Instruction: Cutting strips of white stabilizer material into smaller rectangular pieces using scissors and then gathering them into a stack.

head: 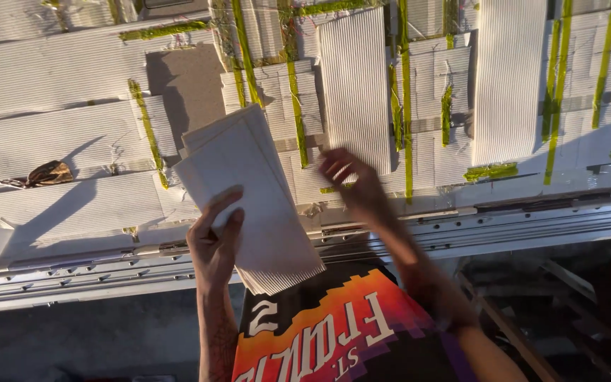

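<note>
While pinched at its near edge by the left hand [213,244], stack of white corrugated strips [252,201] slanting up-left over the table [58,78].
Reaching right of the stack, right hand [351,185] open, blurred, holding nothing, fingertips on laid strips [355,85].

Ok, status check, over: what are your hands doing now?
Left hand gripping stack of white ribbed cardboard sheets. Right hand blurred, empty, over white strip-covered table. Nothing blocking.

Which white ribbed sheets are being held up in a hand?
The fanned stack of white ribbed sheets in the left hand; all others lie flat on the green-taped surface.
</note>
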